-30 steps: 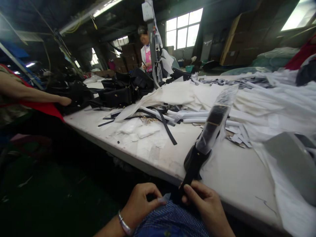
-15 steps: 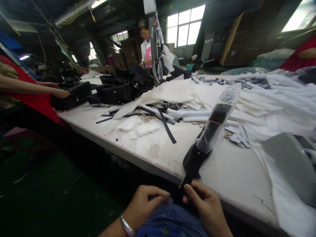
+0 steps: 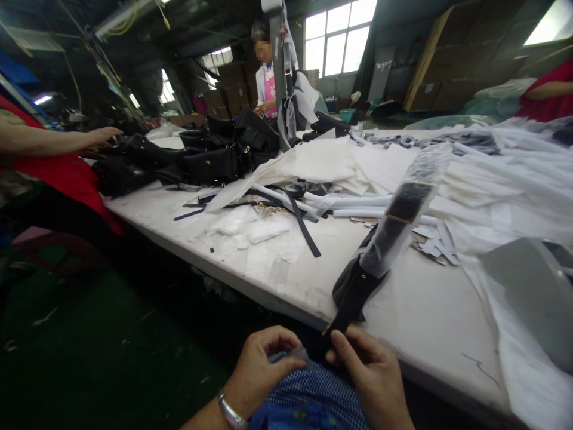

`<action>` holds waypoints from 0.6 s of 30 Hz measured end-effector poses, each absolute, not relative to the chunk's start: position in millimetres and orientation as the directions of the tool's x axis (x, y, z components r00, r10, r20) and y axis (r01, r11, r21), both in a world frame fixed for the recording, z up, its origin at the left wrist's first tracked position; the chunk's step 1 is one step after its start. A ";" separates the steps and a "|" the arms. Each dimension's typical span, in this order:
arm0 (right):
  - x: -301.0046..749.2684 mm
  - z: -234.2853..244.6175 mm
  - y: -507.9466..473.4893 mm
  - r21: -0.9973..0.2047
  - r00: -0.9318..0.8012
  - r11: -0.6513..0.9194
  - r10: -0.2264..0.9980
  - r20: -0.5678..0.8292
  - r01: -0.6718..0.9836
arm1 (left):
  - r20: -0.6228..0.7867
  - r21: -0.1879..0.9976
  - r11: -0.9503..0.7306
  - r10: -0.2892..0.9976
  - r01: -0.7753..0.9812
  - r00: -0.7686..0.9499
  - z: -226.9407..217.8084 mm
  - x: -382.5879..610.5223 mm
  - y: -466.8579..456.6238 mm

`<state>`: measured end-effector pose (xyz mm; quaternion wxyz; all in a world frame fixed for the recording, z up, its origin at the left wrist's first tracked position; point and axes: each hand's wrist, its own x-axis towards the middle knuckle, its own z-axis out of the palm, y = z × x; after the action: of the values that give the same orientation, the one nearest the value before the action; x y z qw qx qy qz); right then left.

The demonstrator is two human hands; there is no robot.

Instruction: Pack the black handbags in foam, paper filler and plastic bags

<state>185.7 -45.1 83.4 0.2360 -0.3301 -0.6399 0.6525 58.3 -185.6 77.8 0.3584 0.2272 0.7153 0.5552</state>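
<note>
A black strap (image 3: 353,297) runs down over the table's front edge, and my right hand (image 3: 373,370) pinches its lower end between thumb and fingers. Farther up, the strap is sheathed in clear plastic wrap (image 3: 403,209). Beside it a dark bag (image 3: 347,280) lies partly hidden at the edge. My left hand (image 3: 266,364), with a silver bracelet at the wrist, is closed on a small piece of translucent film (image 3: 295,356) just left of the strap end, above my blue checked clothing.
On the white table (image 3: 255,263) are loose black strips (image 3: 304,230), white sheets (image 3: 322,161) and white-wrapped rolls (image 3: 358,203). Black bags (image 3: 210,164) are piled at the far left, near a co-worker's hand (image 3: 105,136). A grey object (image 3: 523,292) stands right. Another person stands behind a post (image 3: 280,77).
My left thumb and fingers have shifted slightly around the film. The strap stays in my right hand. The co-worker's arm at left has risen over the black bags.
</note>
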 end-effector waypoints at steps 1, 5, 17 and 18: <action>184.9 85.7 -47.3 -0.990 -0.649 -0.076 0.749 -0.134 0.117 | -0.247 0.959 0.278 0.726 -0.054 -0.641 78.6 59.3 -185.5; 181.7 93.6 -54.1 -0.990 -0.601 -0.070 0.789 -0.128 0.119 | -0.204 0.955 0.293 0.734 0.032 -0.648 79.1 62.8 -187.0; 180.7 94.7 -53.2 -0.989 -0.600 -0.029 0.792 -0.112 0.146 | -0.226 0.956 0.294 0.716 -0.008 -0.661 77.9 64.7 -182.7; 180.8 94.7 -53.1 -0.989 -0.601 -0.025 0.791 -0.110 0.148 | -0.230 0.957 0.291 0.717 -0.017 -0.658 78.1 64.9 -182.7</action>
<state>180.8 -53.1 94.7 0.2604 -0.3626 -0.6477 0.6174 64.9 -182.7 78.1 0.3368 0.2399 0.7295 0.5449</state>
